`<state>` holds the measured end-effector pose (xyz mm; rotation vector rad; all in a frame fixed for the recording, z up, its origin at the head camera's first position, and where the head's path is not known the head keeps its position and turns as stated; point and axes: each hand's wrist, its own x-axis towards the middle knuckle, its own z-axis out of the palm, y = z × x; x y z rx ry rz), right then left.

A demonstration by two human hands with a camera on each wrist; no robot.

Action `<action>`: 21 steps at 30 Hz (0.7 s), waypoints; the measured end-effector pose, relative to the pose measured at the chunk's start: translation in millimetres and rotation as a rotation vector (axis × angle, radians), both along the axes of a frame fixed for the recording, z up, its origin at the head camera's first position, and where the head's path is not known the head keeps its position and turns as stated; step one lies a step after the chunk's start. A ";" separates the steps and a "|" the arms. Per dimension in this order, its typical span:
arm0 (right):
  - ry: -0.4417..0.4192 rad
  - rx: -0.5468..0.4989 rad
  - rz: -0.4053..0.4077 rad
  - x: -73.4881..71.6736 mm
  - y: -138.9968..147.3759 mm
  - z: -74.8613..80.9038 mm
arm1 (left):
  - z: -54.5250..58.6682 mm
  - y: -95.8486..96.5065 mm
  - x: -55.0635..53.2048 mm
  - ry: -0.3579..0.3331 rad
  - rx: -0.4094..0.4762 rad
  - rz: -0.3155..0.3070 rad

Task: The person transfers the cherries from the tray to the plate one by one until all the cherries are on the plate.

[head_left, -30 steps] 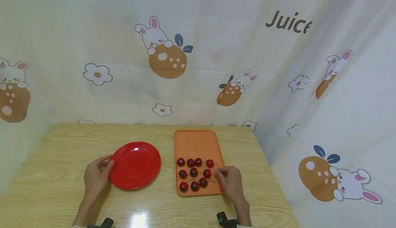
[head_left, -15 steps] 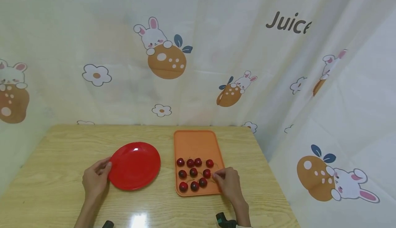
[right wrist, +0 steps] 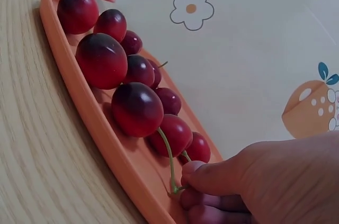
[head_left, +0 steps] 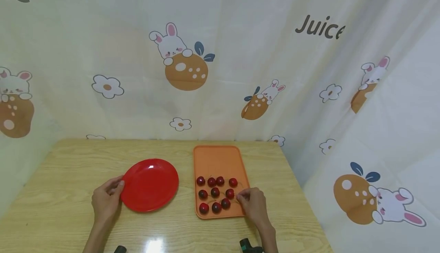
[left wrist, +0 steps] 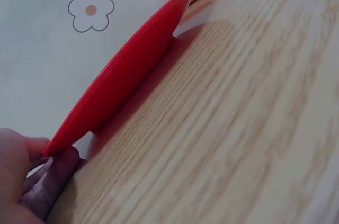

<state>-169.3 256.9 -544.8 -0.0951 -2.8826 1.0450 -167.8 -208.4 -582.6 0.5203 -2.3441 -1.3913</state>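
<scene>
My left hand (head_left: 104, 200) pinches the near-left rim of a red plate (head_left: 151, 186); in the left wrist view the thumb lies over the rim (left wrist: 124, 68) and a finger is under it. To the right, an orange tray (head_left: 217, 159) holds several dark red cherries (head_left: 214, 192) with stems, grouped in its near half. At the tray's right edge my right hand (head_left: 255, 206) pinches a green stem between thumb and finger. That stem runs to a cherry (right wrist: 170, 135) in the tray. Another cherry's stem (right wrist: 168, 155) ends right beside the fingertips.
The wooden table (head_left: 185, 237) carries plate and tray side by side, with a gap between them. A pale curtain (head_left: 220, 54) with printed rabbits and flowers hangs behind and at the sides. Dark wrist devices (head_left: 250, 246) show at the bottom edge.
My right hand has moved slightly left, inward over the tray edge, to the cherry's stem. The left hand keeps its hold on the plate rim, and the cherries stay in place.
</scene>
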 end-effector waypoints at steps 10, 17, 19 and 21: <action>0.015 -0.079 0.001 -0.3 1.0 1.1 | -0.3 0.7 -0.9 0.015 -0.008 -0.003; 0.019 -0.199 -0.034 1.2 1.1 3.7 | 1.2 2.6 0.5 0.005 -0.009 -0.004; 0.005 -0.230 -0.047 2.0 1.1 3.2 | 1.5 2.2 1.4 0.004 -0.010 -0.005; -0.012 -0.266 -0.063 2.6 1.2 2.7 | 1.6 1.2 2.1 0.005 -0.016 -0.002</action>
